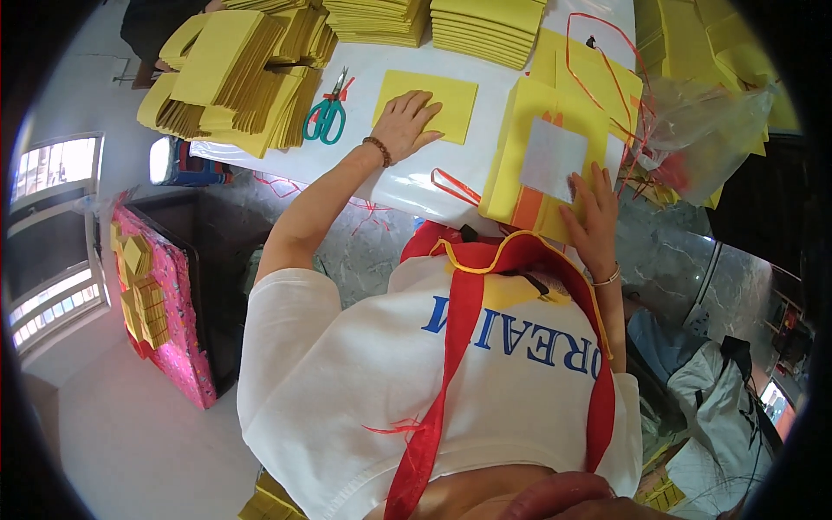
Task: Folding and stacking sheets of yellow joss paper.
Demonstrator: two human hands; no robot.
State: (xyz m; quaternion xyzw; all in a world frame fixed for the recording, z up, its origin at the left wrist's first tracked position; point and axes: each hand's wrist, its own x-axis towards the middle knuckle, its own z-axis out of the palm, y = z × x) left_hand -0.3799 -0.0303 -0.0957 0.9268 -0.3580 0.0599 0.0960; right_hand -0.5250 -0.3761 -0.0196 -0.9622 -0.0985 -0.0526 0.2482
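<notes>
On the white surface (pixel 407 186), left hand (pixel 406 121) lies flat, palm down, fingers spread and released, pressing a single yellow sheet (pixel 429 104). Bead bracelet (pixel 378 151) on that wrist. Green-handled scissors (pixel 327 114) lie just left of the sheet, blades pointing away from the person, apart from the hand. Beyond the scissors, fanned heaps of folded yellow paper (pixel 234 82); neat yellow stacks (pixel 485 26) at the far edge, past the sheet. Right of the sheet, right hand (pixel 592 212) rests on a yellow stack (pixel 529 165) topped by a white sheet (pixel 552 158); fingers extended, fingertips touching the white sheet's near corner, not clenched round anything. Red cord (pixel 607 74) loops over the paper beyond that stack; clear plastic bag (pixel 706 130) further right
</notes>
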